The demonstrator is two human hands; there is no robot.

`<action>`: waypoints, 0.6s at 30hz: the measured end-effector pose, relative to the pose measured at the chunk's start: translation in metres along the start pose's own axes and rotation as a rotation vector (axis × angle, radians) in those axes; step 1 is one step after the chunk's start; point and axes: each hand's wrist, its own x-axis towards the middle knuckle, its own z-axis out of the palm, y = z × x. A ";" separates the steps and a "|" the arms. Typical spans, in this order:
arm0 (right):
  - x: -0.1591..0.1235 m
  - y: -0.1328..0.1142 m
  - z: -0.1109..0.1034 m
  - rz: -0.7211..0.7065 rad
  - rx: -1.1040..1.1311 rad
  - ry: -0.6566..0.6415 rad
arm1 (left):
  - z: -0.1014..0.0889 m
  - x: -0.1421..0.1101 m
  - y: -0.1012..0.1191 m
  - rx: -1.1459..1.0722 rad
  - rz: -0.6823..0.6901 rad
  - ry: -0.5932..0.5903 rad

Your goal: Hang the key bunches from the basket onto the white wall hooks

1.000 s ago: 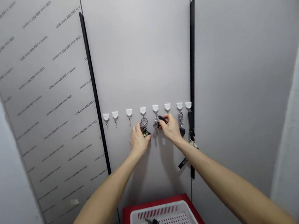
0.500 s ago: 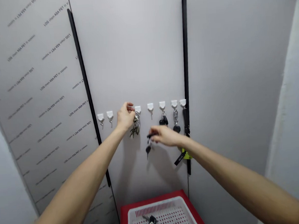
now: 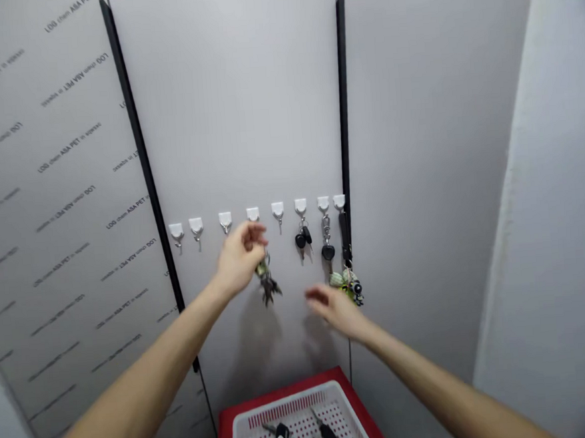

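Left hand (image 3: 241, 257) pinches a key bunch (image 3: 268, 287) that dangles mid-frame; right hand (image 3: 336, 309), right of centre, is loosely curled with nothing seen in it.
The step in hand looks like handling the bunch at the fourth hook (image 3: 253, 213) from the left; the fingers cover that hook's lower part, so whether the ring is free cannot be told; the next move seems to call for a kept pinch and a slow swing; room runs down the pale panel (image 3: 245, 115) to the white basket (image 3: 285, 401) at bottom centre, whose raised rim is the edge to clear; black handles (image 3: 139, 136) bound the panel left and right; the green charm (image 3: 344, 282) hangs just beside the right hand.
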 end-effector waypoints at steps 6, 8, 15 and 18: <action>0.073 -0.030 -0.044 0.029 -0.122 0.489 | 0.031 -0.109 -0.060 0.017 -0.267 -0.246; 0.083 -0.030 -0.043 0.054 -0.200 0.457 | 0.040 -0.139 -0.078 0.088 -0.301 -0.355; 0.110 -0.056 -0.072 -0.053 -0.017 0.514 | 0.040 -0.187 -0.110 0.393 -0.371 -0.699; 0.093 -0.069 -0.070 -0.124 0.008 0.256 | 0.040 -0.195 -0.120 0.428 -0.403 -0.697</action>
